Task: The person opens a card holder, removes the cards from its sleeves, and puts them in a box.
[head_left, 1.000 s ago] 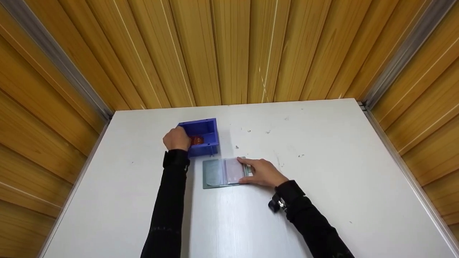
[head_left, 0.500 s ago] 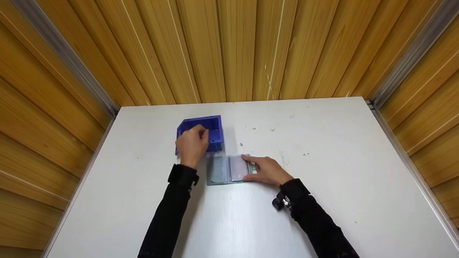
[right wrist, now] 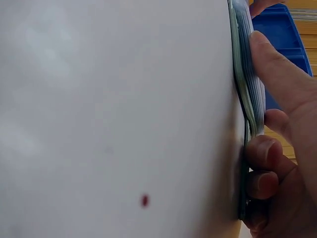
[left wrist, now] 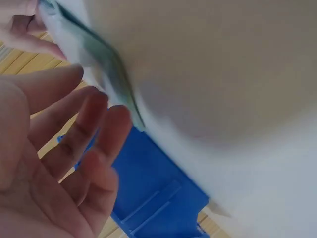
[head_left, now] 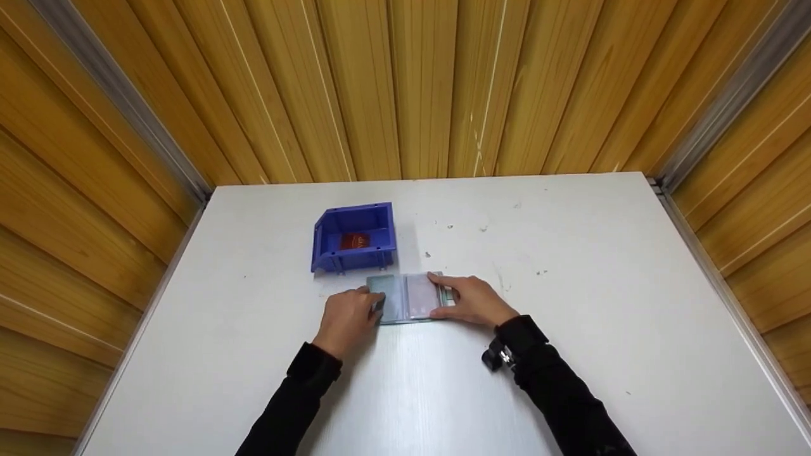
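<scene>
A card holder (head_left: 393, 301) with a greenish cover and clear plastic sleeves lies spread flat on the white table. My right hand (head_left: 472, 303) grips its right side, thumb and fingers spanning the thick stack of sleeves (right wrist: 255, 84). At the left page is my left hand (head_left: 347, 316), its fingertips right at the page edge. In the left wrist view its fingers (left wrist: 116, 124) bend loosely, with a gap between thumb and index finger beside the sleeve. Behind the holder stands a blue bin (head_left: 322, 253) with a red card (head_left: 355, 241) inside.
The white table (head_left: 570, 304) has several small dark marks on its surface. Yellow wood-patterned panels (head_left: 418, 88) wall in the back and sides, with grey metal rails (head_left: 728, 95) in the corners.
My left hand has come from the blue bin, across its front, down to the left page of the card holder. The red card shows in full again. My right hand keeps its grip.
</scene>
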A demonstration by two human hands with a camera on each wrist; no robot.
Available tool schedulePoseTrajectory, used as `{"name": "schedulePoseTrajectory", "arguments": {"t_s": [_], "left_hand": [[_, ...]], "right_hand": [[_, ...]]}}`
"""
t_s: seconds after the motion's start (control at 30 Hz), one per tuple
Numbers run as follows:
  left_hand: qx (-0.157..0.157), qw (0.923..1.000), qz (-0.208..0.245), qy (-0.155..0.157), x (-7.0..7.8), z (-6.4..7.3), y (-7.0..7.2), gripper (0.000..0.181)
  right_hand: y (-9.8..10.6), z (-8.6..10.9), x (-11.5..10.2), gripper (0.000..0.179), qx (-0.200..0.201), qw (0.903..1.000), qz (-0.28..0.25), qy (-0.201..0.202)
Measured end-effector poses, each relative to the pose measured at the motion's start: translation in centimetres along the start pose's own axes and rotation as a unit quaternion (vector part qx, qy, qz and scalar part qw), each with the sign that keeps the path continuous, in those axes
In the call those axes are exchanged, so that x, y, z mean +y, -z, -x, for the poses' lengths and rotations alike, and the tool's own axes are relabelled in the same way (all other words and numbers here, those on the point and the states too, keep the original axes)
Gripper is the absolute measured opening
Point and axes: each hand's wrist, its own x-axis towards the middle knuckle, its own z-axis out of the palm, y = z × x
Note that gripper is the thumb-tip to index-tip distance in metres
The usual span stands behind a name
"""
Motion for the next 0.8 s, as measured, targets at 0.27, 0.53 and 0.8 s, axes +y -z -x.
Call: {"name": "schedulePoseTrajectory", "arguments": {"t_s": [0.27,0.53,0.8], "left_hand": [[-0.022,0.9998,0.003,0.001,0.2,0.0,0.1,0.020],[-0.023,0.9987,0.043,0.011,0.1,0.2,-0.1,0.025],[-0.042,0.9966,0.058,0.040,0.1,0.2,0.1,0.042]], "right_hand": [[0.3,0.1,-0.4,0.077,-0.006,0.9999,0.007,-0.005],[-0.2,-0.1,-1.8,0.019,0.054,0.9975,-0.023,0.039],[-0.3,-0.3,-2.5,0.011,0.073,0.9954,-0.057,0.025]]}}
